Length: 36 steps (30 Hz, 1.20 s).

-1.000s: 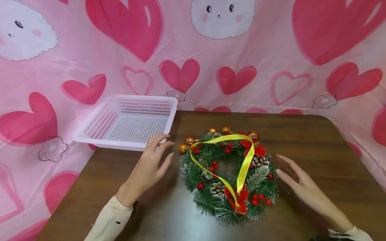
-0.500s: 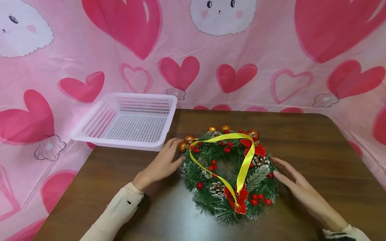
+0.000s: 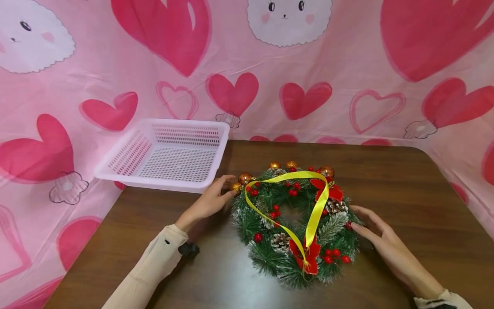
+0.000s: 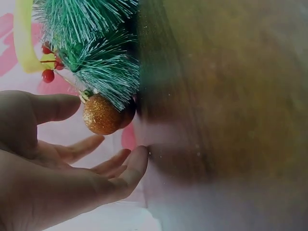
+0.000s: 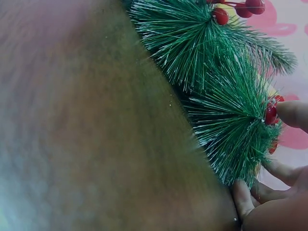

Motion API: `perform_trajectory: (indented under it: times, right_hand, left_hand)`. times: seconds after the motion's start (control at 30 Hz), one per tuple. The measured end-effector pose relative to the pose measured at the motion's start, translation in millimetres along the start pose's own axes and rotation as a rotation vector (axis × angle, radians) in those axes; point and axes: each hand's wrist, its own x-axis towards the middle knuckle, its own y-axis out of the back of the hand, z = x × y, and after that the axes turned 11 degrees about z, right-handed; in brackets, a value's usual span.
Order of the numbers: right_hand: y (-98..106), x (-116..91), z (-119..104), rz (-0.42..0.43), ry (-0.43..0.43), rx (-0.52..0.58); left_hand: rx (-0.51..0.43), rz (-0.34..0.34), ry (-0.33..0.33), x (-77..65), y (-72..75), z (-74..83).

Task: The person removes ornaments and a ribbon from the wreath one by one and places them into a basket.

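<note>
Flanking the wreath (image 3: 266, 256) lying flat on the table (image 3: 405, 184), the left hand (image 3: 208, 201) adjoins its far-left baubles (image 3: 245, 178), the right hand (image 3: 391, 246) touches its right side; fingers extend loosely, support presumably being unnecessary.

Pink heart-print sheeting (image 3: 266, 64) around 1 table (image 3: 397, 184) suggests a curtained-off booth

Wreath (image 3: 329, 227): green, frosted-white tips | berries (image 3: 336, 252): red | ribbon (image 3: 317, 210): yellow | baubles (image 3: 245, 178), wreath's 10 to 1 o'clock: gold, copper | basket (image 3: 162, 183): whitish | surface (image 3: 386, 184): brown, wood-grained | backdrop (image 3: 266, 133): pink, heart-patterned
</note>
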Motion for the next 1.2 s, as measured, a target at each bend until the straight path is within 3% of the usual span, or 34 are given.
perform_trajectory:
  times: [0.3, 0.73, 0.93, 1.2]
  right_hand:
    - [1.3, 0.9, 8.0, 0.016, 0.033, -0.012]
    - [0.3, 1.0, 8.7, 0.024, 0.045, -0.001]
    - [1.3, 1.3, 7.6, 0.019, 0.039, 0.0]
    - [3.1, 1.1, 7.5, 0.017, 0.034, -0.006]
  left_hand:
    - [-0.101, -0.074, 0.029, 4.9, -0.4, -5.7]
    - [-0.127, 0.017, 0.086, 4.2, -2.6, -5.1]
    - [-0.11, 0.06, 0.053, 2.8, -2.5, -0.3]
    - [-0.036, 0.122, -0.069, -1.4, -7.0, 8.0]
